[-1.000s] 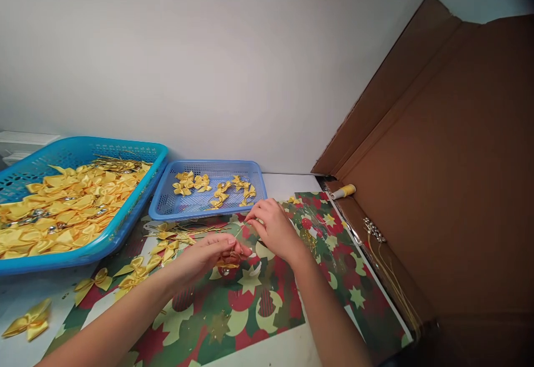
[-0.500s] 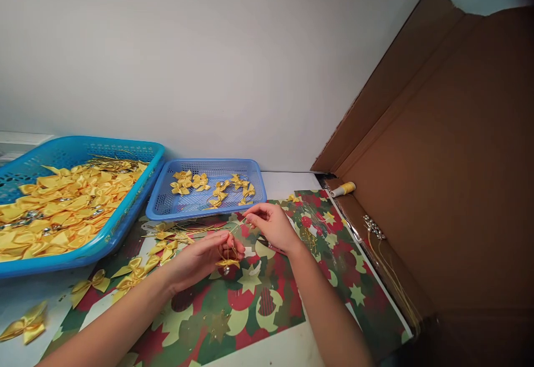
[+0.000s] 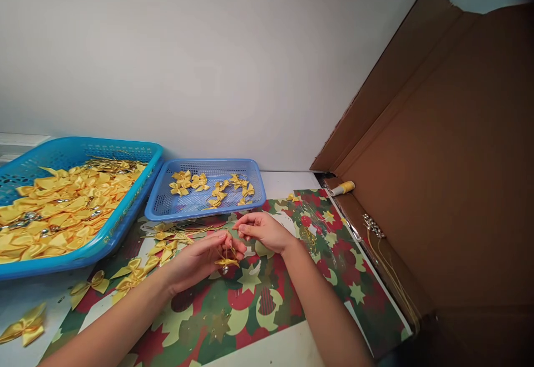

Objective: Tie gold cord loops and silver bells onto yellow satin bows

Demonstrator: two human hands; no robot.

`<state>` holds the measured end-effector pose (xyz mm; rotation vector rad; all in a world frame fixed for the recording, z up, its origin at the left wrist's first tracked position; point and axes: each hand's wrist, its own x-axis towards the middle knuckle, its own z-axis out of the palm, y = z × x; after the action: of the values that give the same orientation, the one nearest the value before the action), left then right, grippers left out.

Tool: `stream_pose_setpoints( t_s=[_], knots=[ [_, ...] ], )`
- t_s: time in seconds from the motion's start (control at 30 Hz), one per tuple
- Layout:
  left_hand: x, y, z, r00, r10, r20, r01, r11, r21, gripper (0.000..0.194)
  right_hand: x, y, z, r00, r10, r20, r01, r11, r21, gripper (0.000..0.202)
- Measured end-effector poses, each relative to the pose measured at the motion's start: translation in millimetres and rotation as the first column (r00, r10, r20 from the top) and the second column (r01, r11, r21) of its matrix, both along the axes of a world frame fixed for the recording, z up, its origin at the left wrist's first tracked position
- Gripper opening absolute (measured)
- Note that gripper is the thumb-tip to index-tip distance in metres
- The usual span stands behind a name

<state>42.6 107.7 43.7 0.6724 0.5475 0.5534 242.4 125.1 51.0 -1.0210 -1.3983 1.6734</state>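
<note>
My left hand (image 3: 214, 250) is closed, its thumb and fingertips pinching a thin gold cord. From that cord a small yellow ribbon bow (image 3: 226, 262) with a silver bell (image 3: 225, 270) hangs below the fingers. My right hand (image 3: 262, 231) is just right of the left one, its thumb and forefinger pressed together near the cord's upper end; what they grip is too small to make out. Several loose yellow bows (image 3: 136, 269) and a bundle of gold cords (image 3: 187, 232) lie left of my hands on the patterned sheet (image 3: 233, 311).
A large blue basket (image 3: 104, 231) heaped with yellow bows stands at left. Behind my hands sits a smaller blue basket (image 3: 208, 211) with several bows. At right, a cardboard wall (image 3: 438, 161) rises beside a yellow-and-white spool (image 3: 342, 188) and silver bells on cords (image 3: 373, 227).
My right hand has moved left and slightly down, closer to my left hand. The stretched cord between the hands no longer shows. My left hand with the bow has hardly moved.
</note>
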Motion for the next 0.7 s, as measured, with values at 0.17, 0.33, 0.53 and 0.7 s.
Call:
stream_pose_setpoints(
  t_s=[0.17, 0.33, 0.53, 0.7],
  knots=[
    [3.1, -1.2, 4.9, 0.996, 0.041, -0.075, -0.034, 0.995, 0.089, 0.03, -3.6, -1.1, -3.1, 1.0, 0.007, -0.011, -0.007, 1.0, 0.0, 0.039],
    [5.5, 0.3, 6.5, 0.983, 0.131, -0.128, -0.113, 0.984, 0.136, 0.033, -3.9, -4.2, 1.0, 0.991, -0.117, 0.061, 0.109, 0.988, 0.112, 0.025],
    [4.6, 1.8, 5.7, 0.964, 0.237, -0.123, -0.221, 0.967, 0.129, 0.032, 12.6, -16.6, 14.5, 0.936, -0.342, 0.085, 0.246, 0.806, 0.539, 0.01],
    [6.8, 0.6, 7.1, 0.937, 0.328, -0.123, -0.31, 0.94, 0.145, 0.029, 12.9, -16.6, 24.6, 0.898, -0.39, 0.203, 0.098, 0.628, 0.772, 0.011]
  ],
)
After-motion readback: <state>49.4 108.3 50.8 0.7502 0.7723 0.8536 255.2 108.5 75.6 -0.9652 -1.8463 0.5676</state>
